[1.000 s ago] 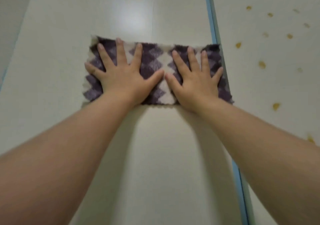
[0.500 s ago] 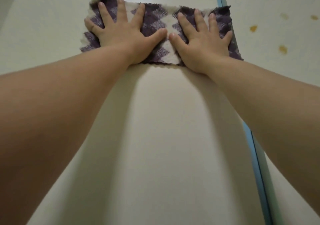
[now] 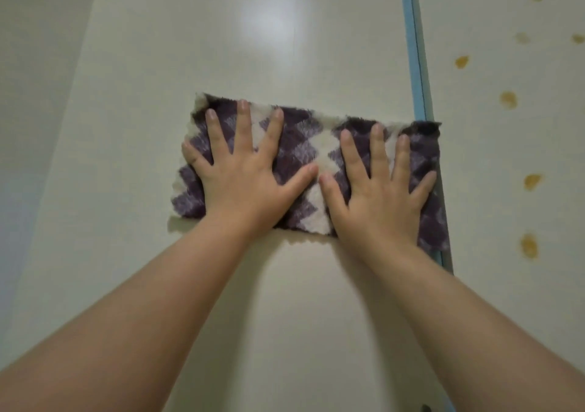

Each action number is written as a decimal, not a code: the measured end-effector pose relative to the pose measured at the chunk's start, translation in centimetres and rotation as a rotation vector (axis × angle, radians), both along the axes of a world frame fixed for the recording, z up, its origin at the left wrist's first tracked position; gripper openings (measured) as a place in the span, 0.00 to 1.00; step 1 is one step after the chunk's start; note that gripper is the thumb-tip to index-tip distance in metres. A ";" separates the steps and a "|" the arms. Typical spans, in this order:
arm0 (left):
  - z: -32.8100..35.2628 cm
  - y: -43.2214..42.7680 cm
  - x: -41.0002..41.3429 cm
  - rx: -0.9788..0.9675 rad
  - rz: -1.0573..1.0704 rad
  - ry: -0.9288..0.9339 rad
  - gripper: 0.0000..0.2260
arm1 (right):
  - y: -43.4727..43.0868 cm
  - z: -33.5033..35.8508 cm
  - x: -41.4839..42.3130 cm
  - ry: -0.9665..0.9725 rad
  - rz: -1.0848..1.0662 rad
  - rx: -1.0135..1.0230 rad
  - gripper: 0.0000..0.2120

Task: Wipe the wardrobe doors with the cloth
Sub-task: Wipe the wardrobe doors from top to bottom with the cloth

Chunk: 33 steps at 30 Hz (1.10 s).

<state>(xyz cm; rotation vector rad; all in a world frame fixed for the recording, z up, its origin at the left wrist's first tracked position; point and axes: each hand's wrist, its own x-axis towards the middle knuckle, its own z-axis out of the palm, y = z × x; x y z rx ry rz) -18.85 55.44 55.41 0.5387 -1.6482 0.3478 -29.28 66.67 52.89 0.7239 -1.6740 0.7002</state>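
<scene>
Slid lower since before, the zigzag cloth (image 3: 305, 145) is pressed to the wardrobe door (image 3: 285, 47) by left hand (image 3: 243, 177) and right hand (image 3: 383, 196), both splayed flat for even wiping pressure

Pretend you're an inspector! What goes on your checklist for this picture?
Surface: cream door, glossy, with a light glare.
Job's things: purple-and-white cloth spread flat on the door, its right edge over the blue strip.
Clutter: yellow-brown spots on the right panel.
Hands: left hand and right hand pressed flat on the cloth, fingers spread.
Cables: nothing seen.
Surroundings: greyer surface at the left edge.
</scene>
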 end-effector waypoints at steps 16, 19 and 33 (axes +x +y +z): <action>-21.4 -1.6 1.7 0.021 0.072 -0.061 0.37 | -1.4 -20.5 1.8 0.042 -0.021 0.017 0.31; -25.2 -2.1 2.2 0.065 0.086 -0.059 0.37 | -1.6 -23.5 2.0 0.081 0.003 0.058 0.30; -36.5 -4.3 5.2 0.098 0.156 -0.110 0.41 | -4.0 -35.0 5.3 -0.049 -0.026 0.120 0.31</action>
